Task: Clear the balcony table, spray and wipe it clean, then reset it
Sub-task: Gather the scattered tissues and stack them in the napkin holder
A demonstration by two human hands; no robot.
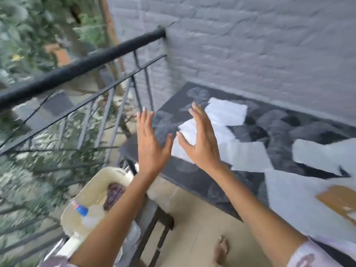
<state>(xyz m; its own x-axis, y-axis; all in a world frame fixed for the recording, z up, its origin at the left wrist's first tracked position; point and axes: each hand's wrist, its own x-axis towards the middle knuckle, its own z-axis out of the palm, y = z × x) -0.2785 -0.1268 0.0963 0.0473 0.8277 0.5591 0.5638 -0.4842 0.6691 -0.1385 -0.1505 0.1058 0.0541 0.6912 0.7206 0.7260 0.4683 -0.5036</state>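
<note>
A dark patterned balcony table (192, 176) stands against the grey brick wall. Several white paper sheets (227, 112) lie scattered over its top, and more white paper (312, 157) lies to the right. My left hand (150, 143) is raised above the table's left edge with straight, spread fingers and holds nothing. Beside it, my right hand (202, 139) hovers over the nearest sheet (187, 130), fingers straight, also holding nothing. The frame is blurred by motion.
A cream tray (92, 193) below the table's left end holds a plastic bottle (86, 212) with a blue label and a dark object (114, 193). A black metal railing (77, 70) runs along the left. A brown cardboard piece (339, 201) lies at right. A bare foot (221, 249) stands on the floor.
</note>
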